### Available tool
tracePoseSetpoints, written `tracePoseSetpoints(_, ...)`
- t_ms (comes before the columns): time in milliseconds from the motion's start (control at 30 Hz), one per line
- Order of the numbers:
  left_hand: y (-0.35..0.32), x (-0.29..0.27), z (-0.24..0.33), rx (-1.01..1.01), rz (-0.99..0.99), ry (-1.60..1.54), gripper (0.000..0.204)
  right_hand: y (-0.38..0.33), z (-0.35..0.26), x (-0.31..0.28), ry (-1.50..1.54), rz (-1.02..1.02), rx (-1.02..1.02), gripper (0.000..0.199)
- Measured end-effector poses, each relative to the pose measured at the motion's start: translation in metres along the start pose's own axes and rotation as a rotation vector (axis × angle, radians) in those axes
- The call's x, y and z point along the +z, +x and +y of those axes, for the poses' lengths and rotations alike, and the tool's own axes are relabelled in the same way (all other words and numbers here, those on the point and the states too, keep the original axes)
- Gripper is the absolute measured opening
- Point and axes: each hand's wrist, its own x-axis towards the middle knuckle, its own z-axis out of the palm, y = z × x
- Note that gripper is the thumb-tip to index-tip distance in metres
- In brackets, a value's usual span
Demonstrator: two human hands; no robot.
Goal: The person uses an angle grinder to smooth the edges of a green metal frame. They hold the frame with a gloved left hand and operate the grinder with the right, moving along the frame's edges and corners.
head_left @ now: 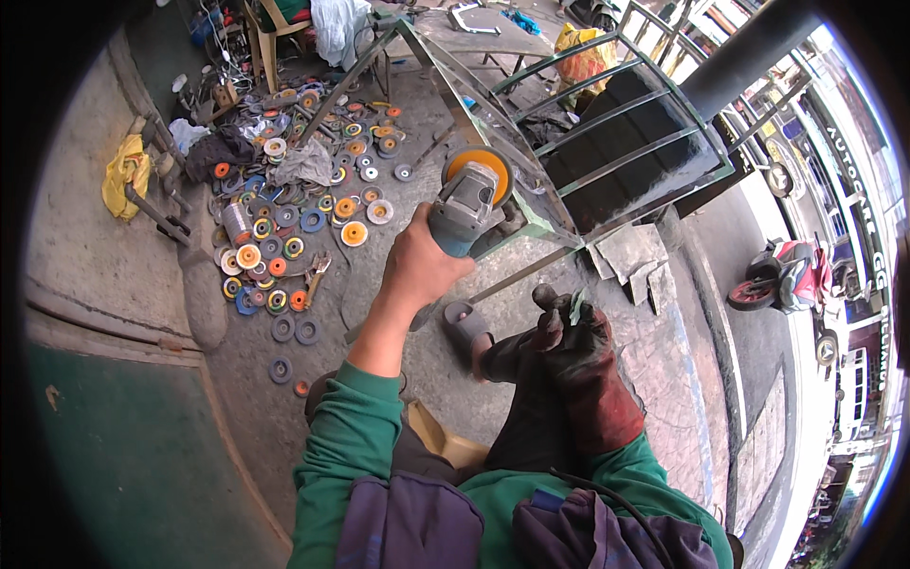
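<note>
From the head view: left hand [417,266] wrapped tight on a grey grinder [464,209], held out in front, long body pointing up and away, orange disc [482,163] right against the green metal frame [569,142]. Right hand [569,327] in a dark glove, closed on a small dark thing, lower and nearer the body, further from the frame. Used discs [284,237] lying on the floor to the left.

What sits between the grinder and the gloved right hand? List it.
In the head view, between the grinder in the left hand and the gloved right hand, a thin green bar of the metal frame crosses over the concrete floor.
</note>
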Motion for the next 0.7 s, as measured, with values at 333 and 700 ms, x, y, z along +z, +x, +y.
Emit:
tracePoseSetpoints(333,0.005,-0.004,-0.003,0.031,-0.030,-0.068,0.066,0.001,0.004,0.005,-0.035,0.000,-0.013,0.053)
tracePoseSetpoints(700,0.011,-0.006,-0.003,0.023,-0.090,-0.071,0.066,0.000,0.003,0.008,-0.100,0.012,-0.048,0.046)
